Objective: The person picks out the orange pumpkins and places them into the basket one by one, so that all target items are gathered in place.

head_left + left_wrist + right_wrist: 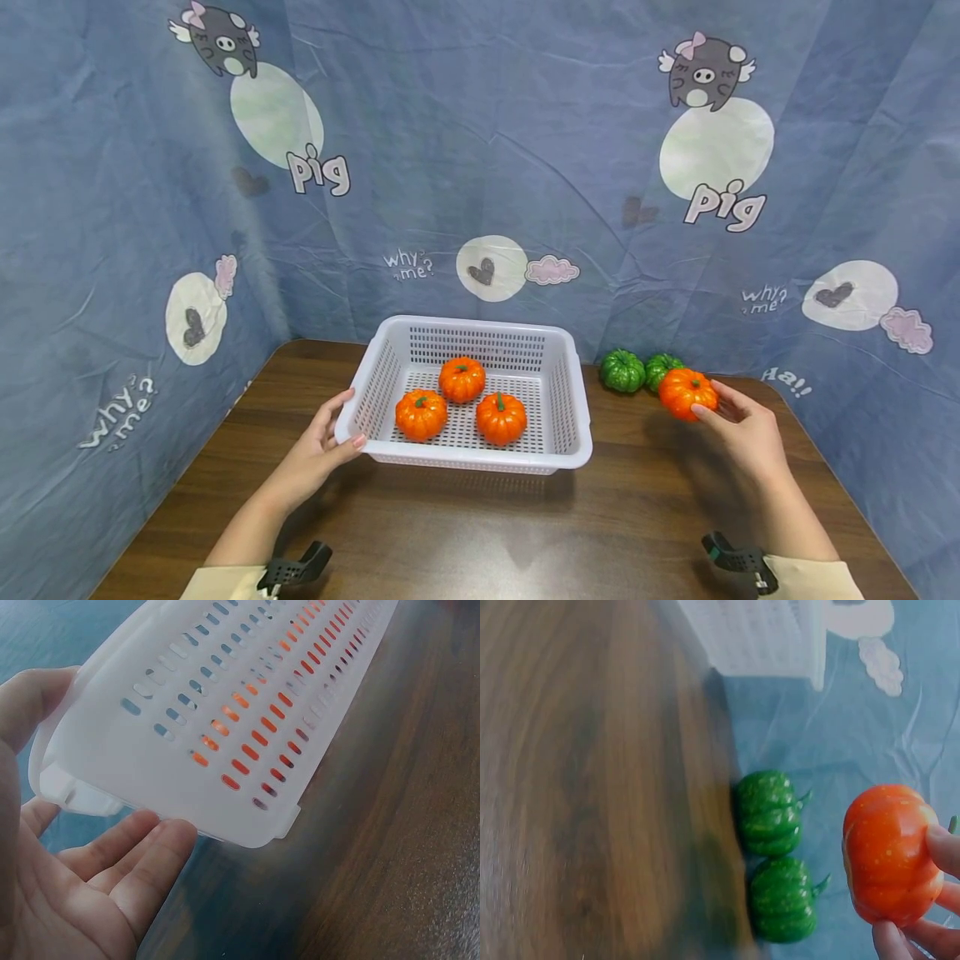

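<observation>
My left hand (321, 454) grips the near left corner of a white plastic basket (465, 453), thumb on the rim and fingers along the outer side. In the left wrist view the fingertips touch the slotted basket wall (112, 754). Three small orange pumpkins lie inside: one at the left (421, 415), one at the back (462, 380), one at the right (501, 419). Off to the right, my right hand (750, 433) holds another orange pumpkin (686, 393) between thumb and fingers, above the table. The right wrist view shows that orange pumpkin (891, 851) close up.
Two green pumpkins, one left (622, 371) and one right (663, 370), sit side by side at the table's back edge, right of the basket. The brown wooden table (480, 533) is bordered by a blue printed cloth (487, 167) at the back and sides.
</observation>
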Demonstrator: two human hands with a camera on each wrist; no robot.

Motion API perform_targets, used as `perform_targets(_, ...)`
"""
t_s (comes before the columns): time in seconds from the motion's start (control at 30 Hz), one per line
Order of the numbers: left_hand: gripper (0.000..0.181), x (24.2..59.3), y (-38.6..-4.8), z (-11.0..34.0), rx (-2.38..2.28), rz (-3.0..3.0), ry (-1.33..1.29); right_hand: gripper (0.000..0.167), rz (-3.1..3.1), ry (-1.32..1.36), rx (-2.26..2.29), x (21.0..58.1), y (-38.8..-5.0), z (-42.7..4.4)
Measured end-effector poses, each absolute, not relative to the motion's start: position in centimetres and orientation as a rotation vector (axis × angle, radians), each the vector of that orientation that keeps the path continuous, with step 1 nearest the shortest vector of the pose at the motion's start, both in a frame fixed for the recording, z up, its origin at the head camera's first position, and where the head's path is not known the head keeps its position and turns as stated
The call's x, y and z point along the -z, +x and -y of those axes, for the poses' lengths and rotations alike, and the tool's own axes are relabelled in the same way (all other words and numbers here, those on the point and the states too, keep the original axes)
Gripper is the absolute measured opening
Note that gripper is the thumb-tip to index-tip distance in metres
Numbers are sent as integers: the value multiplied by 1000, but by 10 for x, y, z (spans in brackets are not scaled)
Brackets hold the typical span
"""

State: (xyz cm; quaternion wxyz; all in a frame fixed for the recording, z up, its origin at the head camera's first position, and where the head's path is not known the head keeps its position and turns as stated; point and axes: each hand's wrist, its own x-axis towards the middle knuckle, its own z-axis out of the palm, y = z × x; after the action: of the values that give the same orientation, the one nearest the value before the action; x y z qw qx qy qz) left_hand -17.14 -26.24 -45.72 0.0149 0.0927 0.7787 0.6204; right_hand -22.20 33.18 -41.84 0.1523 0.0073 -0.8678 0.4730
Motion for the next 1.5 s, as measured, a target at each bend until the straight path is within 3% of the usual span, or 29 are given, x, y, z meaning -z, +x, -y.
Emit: perform_targets(1.5, 81, 460, -172, 263, -1931, -2418, 305, 66, 2667, 277, -1372, 355, -244, -242)
